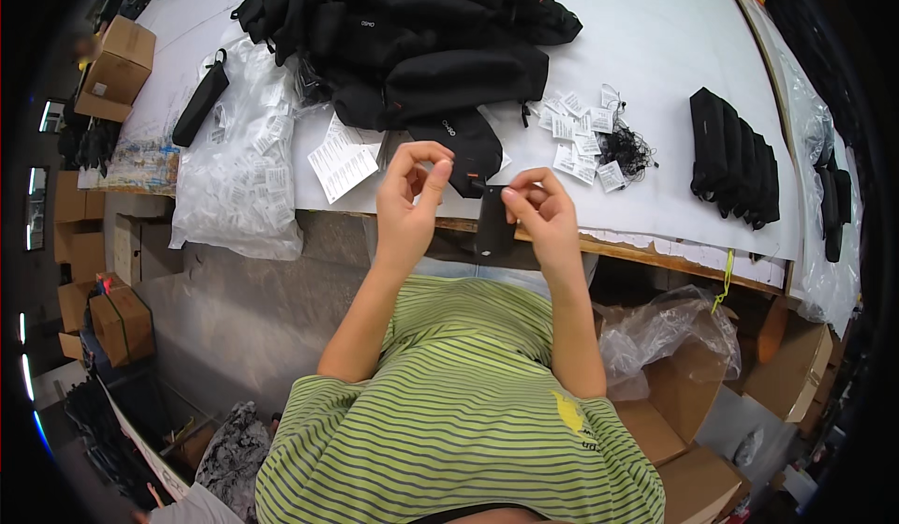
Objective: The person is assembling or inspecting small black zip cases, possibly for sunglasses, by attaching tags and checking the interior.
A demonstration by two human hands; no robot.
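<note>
A flat black tag (493, 230) hangs between the two hands, pinched near its upper corner by the thumb and fingers of the right hand (545, 211). The left hand (410, 192) is raised apart from it, thumb and forefinger close together; whether a thin cord runs between them cannot be told. Just beyond the fingertips lies a black bag (473, 145) with a small orange mark, and farther ahead of both hands a heap of black bags (459, 74). Left of the left hand is a white printed sheet (342, 163), then a clear plastic bag (213, 227) full of white labels, a slim black pouch (200, 104) on it. Beyond the right hand, loose white labels (582, 133) lie beside tangled black strings (631, 152); well to its right, a row of black pouches (735, 161) stands on the white-covered counter (655, 46).
</note>
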